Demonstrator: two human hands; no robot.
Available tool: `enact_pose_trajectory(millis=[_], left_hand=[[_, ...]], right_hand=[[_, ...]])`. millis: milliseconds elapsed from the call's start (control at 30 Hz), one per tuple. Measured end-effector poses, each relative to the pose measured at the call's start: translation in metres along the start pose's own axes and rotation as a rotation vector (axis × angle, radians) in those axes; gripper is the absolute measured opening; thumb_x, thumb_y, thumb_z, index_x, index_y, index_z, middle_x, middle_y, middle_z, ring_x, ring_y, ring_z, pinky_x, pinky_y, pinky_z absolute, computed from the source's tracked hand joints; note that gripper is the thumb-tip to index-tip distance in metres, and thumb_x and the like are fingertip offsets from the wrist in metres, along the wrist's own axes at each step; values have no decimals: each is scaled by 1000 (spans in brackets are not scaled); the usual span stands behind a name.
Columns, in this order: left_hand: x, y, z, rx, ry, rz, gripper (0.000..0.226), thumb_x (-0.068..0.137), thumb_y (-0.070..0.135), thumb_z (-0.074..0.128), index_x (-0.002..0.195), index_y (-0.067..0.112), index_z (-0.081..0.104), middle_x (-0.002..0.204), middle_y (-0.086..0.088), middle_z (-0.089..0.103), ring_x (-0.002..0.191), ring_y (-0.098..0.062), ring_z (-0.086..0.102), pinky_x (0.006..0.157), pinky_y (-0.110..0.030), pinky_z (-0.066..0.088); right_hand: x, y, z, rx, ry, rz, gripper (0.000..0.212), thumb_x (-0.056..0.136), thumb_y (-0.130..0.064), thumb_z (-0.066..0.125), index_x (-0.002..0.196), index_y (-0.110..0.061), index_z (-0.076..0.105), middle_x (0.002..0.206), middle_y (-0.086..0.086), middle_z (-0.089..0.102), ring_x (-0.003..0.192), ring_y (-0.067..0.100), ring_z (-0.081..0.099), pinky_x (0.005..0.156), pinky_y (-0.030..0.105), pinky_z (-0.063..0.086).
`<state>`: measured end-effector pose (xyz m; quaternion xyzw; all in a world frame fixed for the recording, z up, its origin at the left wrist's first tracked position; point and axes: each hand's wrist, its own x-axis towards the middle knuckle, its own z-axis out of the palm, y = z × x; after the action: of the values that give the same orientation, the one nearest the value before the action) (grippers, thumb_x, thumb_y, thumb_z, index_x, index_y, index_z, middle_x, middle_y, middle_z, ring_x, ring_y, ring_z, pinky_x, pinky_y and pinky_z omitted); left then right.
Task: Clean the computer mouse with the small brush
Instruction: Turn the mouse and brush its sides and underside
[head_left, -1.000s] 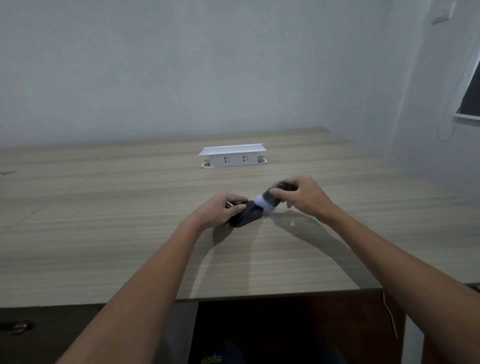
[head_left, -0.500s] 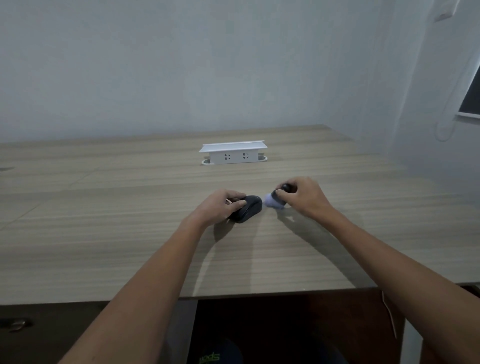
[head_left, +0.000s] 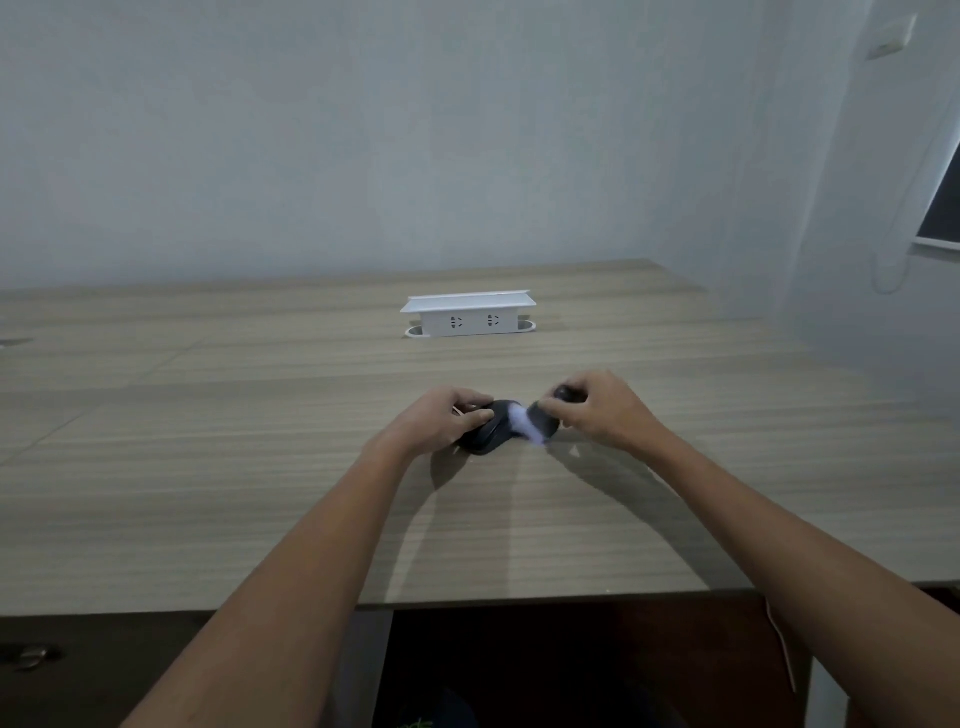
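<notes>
Brushing a black mouse (head_left: 485, 434) on the wooden table (head_left: 208, 467)
Left hand (head_left: 441, 423) pinches the mouse; right hand (head_left: 597, 410), at 3 o'clock, pinches the brush (head_left: 535, 423), white bristles touching it

Single head view, looking forward and down (wide-angle), table (head_left: 260, 493) near, wall (head_left: 363, 130) beyond

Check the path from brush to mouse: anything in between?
Nothing visible. The right hand holds the small brush with its white bristles already at the black computer mouse, which the left hand steadies on the table.
</notes>
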<state>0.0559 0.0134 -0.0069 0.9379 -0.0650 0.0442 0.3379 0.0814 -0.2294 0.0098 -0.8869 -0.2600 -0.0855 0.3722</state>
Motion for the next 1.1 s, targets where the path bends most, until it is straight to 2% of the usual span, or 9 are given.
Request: enact_pose_trajectory(millis=[67,167,233,300,500,633,767,900,1100], left_hand=[[-1,1,0,9,-3,-20,39,97,31,62,135,20,64,121,-2,72,107,-19,68,96,-32,52],[1,1,-2,21,-6,-24,39,97,29,62,134,19,65,123,-2,72,110,-18,67,98,-31,51],[2,0,-2,16,-13,-22,38,97,28,63,133,18,66,125,-3,72,112,-18,67,101,-33,50],[2,1,-2,20,-18,-32,38,97,27,62,133,17,65,126,-4,71,112,-19,67,102,-34,51],[1,0,-5,23,-18,-16,36,97,29,62,132,20,67,122,-2,73,109,-17,68,100,-33,52],[-1,3,-8,18,-14,-13,37,99,26,60,134,18,65,125,-2,71,109,-16,67,96,-28,50],[-5,2,-5,-5,-26,-6,34,100,24,58,133,20,66,121,-1,73,107,-16,68,90,-25,50],[-3,4,-5,-1,-12,0,35,100,24,57,135,19,64,121,1,72,104,-13,65,87,-22,46],[-5,4,-2,-49,-27,25,32,100,20,57,130,20,68,116,-2,75,100,-14,68,91,-29,51]], right_hand=[[4,4,-1,-101,161,51,22,80,-24,67,78,-4,77,73,14,74,72,28,68,63,36,52],[2,-2,-4,42,44,-32,20,85,-28,70,86,-12,81,74,6,76,69,19,69,67,35,55],[-3,-8,-2,85,-73,-69,17,88,-28,71,93,-16,82,73,-1,76,61,4,63,61,21,50],[0,-5,3,-38,-2,-77,16,87,-24,70,93,-16,83,75,-4,76,61,-1,60,58,11,44],[2,-10,0,36,-10,-125,16,87,-26,71,93,-17,82,78,-4,77,71,9,67,66,26,50],[9,-4,4,-121,122,-106,18,85,-21,68,91,-11,82,84,3,79,80,17,69,72,31,52],[9,-3,6,24,56,-110,19,85,-27,69,88,-14,82,77,4,78,77,24,71,70,36,54],[18,-5,7,-71,89,-94,18,86,-22,70,92,-12,83,84,4,79,75,16,67,64,21,49],[21,-11,3,62,42,-42,21,85,-27,70,84,-8,80,74,15,73,61,16,58,64,34,51]])
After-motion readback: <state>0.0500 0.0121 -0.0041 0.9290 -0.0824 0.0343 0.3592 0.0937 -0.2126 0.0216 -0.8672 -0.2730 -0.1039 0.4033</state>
